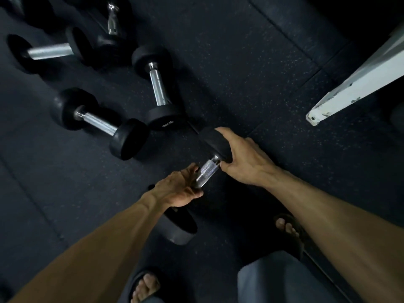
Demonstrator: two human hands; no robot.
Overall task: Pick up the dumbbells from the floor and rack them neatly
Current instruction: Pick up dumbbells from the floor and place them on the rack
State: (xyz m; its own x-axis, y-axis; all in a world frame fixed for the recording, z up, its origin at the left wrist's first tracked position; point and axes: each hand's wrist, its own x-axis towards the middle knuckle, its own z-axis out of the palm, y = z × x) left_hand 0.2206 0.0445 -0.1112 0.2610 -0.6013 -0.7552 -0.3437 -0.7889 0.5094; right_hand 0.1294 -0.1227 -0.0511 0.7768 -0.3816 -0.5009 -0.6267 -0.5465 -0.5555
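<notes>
A black dumbbell with a chrome handle (206,174) is held between both my hands above the dark floor. My left hand (181,189) is closed around the lower part of its handle. My right hand (242,158) grips the upper black head (213,141). The lower head (178,228) hangs below my left wrist. Several more dumbbells lie on the floor to the upper left: one (99,122) close by, one (157,86) standing nearly on end, one (49,51) farther back.
A white painted metal beam (358,82) slants in from the upper right. My two sandalled feet (145,285) (288,228) stand on the speckled rubber floor (251,62) at the bottom. Another dumbbell (112,22) lies at the top left edge.
</notes>
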